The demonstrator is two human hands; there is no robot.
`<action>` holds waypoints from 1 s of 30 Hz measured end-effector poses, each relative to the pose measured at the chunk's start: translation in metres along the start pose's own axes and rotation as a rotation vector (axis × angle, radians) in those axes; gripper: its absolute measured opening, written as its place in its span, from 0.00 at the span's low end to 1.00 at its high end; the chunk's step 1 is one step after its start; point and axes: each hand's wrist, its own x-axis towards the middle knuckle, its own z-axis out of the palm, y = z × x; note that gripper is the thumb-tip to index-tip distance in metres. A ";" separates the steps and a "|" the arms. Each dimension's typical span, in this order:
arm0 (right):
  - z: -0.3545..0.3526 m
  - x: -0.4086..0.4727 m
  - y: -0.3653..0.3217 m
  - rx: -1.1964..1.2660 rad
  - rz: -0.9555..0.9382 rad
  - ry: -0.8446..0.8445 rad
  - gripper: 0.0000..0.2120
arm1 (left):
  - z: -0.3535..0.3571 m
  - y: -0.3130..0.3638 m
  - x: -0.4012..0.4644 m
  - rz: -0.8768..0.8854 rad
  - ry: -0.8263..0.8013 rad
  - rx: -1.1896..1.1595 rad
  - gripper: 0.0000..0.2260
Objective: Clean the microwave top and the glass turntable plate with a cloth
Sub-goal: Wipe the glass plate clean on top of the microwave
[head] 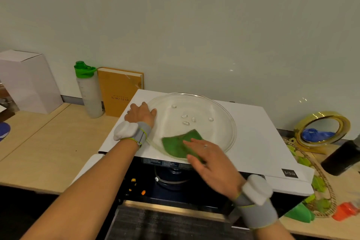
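Glass plate [194, 107] is steadied on the microwave top [263, 142] by the left hand [141, 116], fingers spread flat, so the green cloth [178, 145] can be pressed down by the right hand [209, 163], fingers together.

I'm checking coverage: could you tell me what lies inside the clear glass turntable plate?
A green cloth under the right hand; the glass beneath them is hidden.

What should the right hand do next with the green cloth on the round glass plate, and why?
Probably sweep the green cloth away from the body, toward the far side of the round glass turntable plate. The right hand presses the cloth only on the near rim, so the centre and far part look unwiped, and the left hand already steadies the plate on the white microwave top.
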 end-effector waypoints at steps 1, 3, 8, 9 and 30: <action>-0.008 -0.007 0.008 0.027 0.020 0.058 0.27 | -0.001 0.000 0.000 -0.002 0.003 0.002 0.23; -0.015 -0.019 0.014 0.050 0.096 0.150 0.28 | 0.000 0.000 0.000 -0.007 0.000 0.010 0.23; 0.014 0.007 -0.026 -0.104 0.049 -0.035 0.34 | 0.001 0.000 0.000 -0.006 0.003 0.009 0.23; 0.019 0.016 -0.032 -0.143 0.036 -0.062 0.32 | 0.000 0.000 -0.001 -0.002 0.004 0.012 0.23; -0.003 0.083 0.012 -0.307 0.098 -0.366 0.25 | 0.001 -0.003 0.000 0.019 0.010 0.017 0.22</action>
